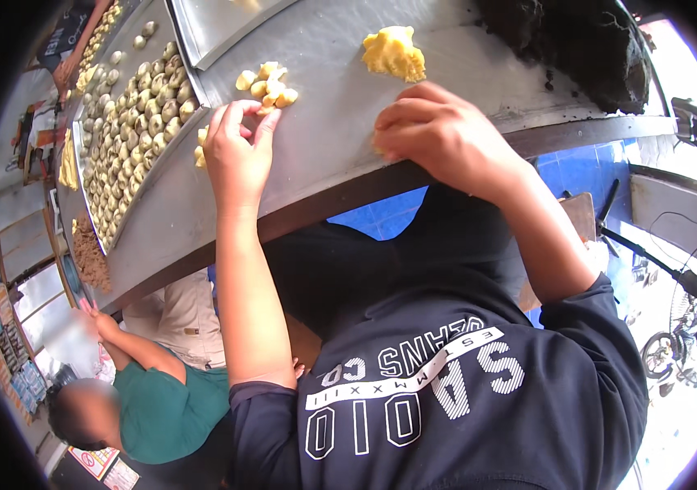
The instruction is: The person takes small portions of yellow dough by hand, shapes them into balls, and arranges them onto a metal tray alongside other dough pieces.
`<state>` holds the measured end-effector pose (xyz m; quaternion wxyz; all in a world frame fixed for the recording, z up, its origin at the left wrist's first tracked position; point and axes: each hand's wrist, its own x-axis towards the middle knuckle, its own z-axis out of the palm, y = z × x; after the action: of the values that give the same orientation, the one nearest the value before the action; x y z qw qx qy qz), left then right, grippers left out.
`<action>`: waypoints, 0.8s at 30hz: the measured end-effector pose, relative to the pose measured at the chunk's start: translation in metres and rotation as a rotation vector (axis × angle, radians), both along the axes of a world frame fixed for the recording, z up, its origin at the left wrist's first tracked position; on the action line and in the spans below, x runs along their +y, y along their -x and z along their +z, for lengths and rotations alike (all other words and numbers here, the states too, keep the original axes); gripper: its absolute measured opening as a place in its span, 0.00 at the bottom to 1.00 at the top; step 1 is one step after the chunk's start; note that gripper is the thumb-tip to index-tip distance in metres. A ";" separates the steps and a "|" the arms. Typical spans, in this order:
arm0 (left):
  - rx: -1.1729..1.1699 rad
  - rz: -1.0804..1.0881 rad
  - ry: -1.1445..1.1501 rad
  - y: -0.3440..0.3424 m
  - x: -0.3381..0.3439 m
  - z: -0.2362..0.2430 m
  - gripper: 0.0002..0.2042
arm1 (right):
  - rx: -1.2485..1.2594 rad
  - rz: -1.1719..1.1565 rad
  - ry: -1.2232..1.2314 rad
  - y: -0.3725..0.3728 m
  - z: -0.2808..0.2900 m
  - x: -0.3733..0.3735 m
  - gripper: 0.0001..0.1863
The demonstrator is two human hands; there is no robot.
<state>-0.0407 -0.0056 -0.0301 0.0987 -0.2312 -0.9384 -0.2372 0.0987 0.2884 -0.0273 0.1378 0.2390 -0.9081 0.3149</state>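
My left hand [238, 155] is at the table's left part, thumb and forefinger closed on a small piece of yellow dough [266, 109]. Just beyond its fingertips lies a loose cluster of small yellow dough pieces [267, 82]. A few more dough pieces [200, 149] show beside the back of this hand. Near the table's front edge, the fingers of my right hand [442, 139] are curled together, with a bit of yellow dough [378, 144] showing at the fingertips. Beyond that hand sits a larger yellow dough lump [395, 54].
A metal tray [187, 131] at left holds many small round dough balls. Another tray [222, 33] stands at the far side. A dark mass [569, 49] covers the far right of the metal table [324, 122]. Brown crumbly stuff [89, 257] and a person in green [173, 412] are at left.
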 end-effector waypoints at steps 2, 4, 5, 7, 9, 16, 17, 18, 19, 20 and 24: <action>-0.078 0.025 -0.121 -0.006 -0.007 -0.001 0.14 | 0.048 -0.090 -0.012 0.000 -0.003 0.020 0.11; -0.165 0.033 -0.238 -0.019 -0.012 -0.004 0.14 | 0.038 -0.168 -0.039 -0.003 -0.007 0.030 0.14; -0.157 -0.017 -0.277 -0.032 -0.017 -0.004 0.14 | 0.027 -0.245 0.063 -0.005 -0.004 0.028 0.15; 0.209 -0.311 -0.045 -0.036 -0.024 -0.003 0.16 | 0.028 -0.346 0.143 -0.010 -0.003 0.024 0.17; 0.256 -0.261 0.024 -0.042 -0.013 0.000 0.15 | 0.018 -0.383 0.069 -0.015 -0.003 0.012 0.15; -0.243 -0.021 -0.282 -0.054 -0.011 -0.007 0.18 | 0.187 -0.412 -0.148 0.010 -0.002 0.014 0.08; 0.024 -0.120 -0.145 -0.055 -0.009 -0.010 0.18 | 0.168 -0.395 -0.196 0.010 -0.009 0.014 0.07; 0.288 -0.209 -0.004 -0.059 -0.007 -0.010 0.17 | 0.146 -0.370 -0.240 0.011 -0.012 0.010 0.07; 0.286 -0.123 0.038 -0.064 0.002 -0.003 0.16 | 0.132 -0.409 -0.260 0.011 -0.013 0.001 0.07; 0.282 -0.122 0.037 -0.059 0.001 -0.008 0.16 | 0.127 -0.407 -0.261 0.011 -0.012 0.001 0.07; 0.178 0.007 -0.008 -0.044 -0.005 -0.013 0.15 | -0.037 -0.340 -0.180 0.013 0.002 0.012 0.10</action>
<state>0.0036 -0.0102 -0.0436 0.1836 -0.2479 -0.9256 -0.2192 0.0858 0.3001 -0.0254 0.1505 0.0877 -0.9623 0.2090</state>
